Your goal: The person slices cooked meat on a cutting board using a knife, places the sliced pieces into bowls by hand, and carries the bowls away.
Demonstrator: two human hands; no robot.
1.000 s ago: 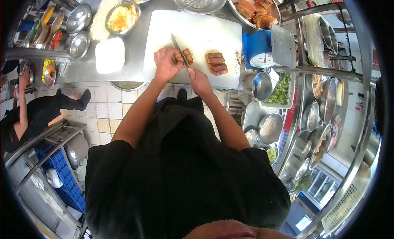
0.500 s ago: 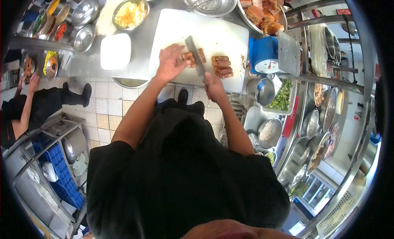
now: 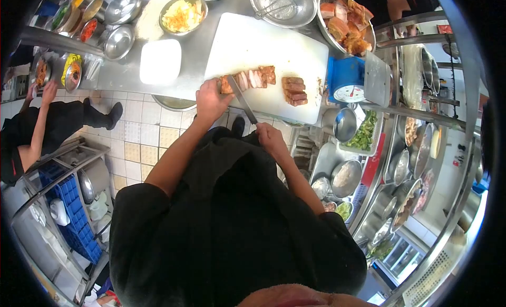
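Note:
My right hand [image 3: 271,137] is wrapped round the handle of a kitchen knife [image 3: 243,101] with a broad blade. Its blade slants across the left end of a row of browned, sliced pork [image 3: 254,79], whose cut faces show pale. Curled fingers of my left hand [image 3: 212,102] grip the row's left end, close beside the blade; the fingertips are partly hidden. Both hands are at the near edge of a white cutting board [image 3: 269,46]. A separate stack of dark brown pork slices [image 3: 294,91] lies to the right on the board.
Right of the board stand a blue scale [image 3: 348,77] and a bowl of pork chunks [image 3: 373,35]. A strainer bowl [image 3: 284,14] sits behind it. Left are a white square container [image 3: 161,62] and a bowl of shredded food [image 3: 182,16]. Another person [image 3: 45,127] works at far left.
My left hand has gone from spread fingers to gripping the pork's left end. The knife has moved left and towards me, uncovering a row of slices. The whole view has shifted slightly.

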